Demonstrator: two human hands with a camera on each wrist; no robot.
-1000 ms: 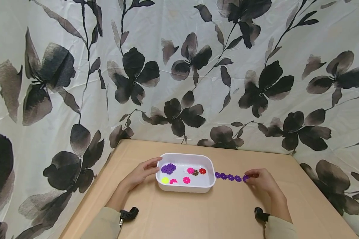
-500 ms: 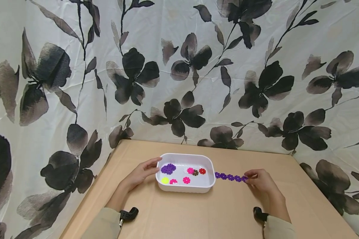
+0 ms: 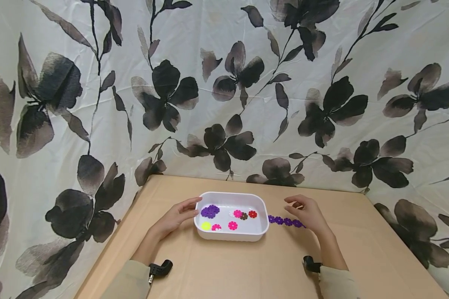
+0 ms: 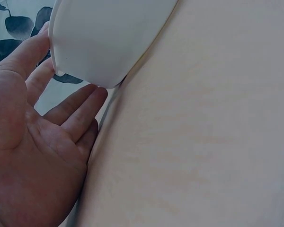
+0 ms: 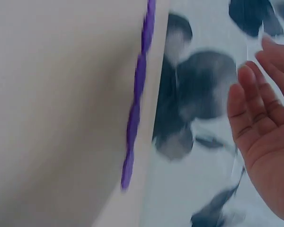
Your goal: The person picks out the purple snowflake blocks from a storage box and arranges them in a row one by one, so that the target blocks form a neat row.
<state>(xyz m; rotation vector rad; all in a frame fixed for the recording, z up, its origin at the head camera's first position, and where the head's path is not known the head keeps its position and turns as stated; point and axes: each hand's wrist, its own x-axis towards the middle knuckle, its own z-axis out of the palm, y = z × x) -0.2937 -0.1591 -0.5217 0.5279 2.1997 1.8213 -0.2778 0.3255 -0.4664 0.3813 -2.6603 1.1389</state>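
My left hand touches the left end of a white plastic tray. In the left wrist view its fairly straight fingers reach the tray's rim and outer wall. A row of purple flower-shaped discs lies on the table, running right from the tray. Above the row's right end, my right hand is raised with relaxed fingers and holds nothing; it covers that end in the head view. In the right wrist view the row lies apart from the hand.
Inside the tray are a cluster of purple discs, a yellow one, several pink ones, a brown one and a red one. A floral cloth hangs behind the tan table.
My right hand has let go of the disc at the row's right end, lifted, and moved left towards the tray. My left hand stays at the tray.
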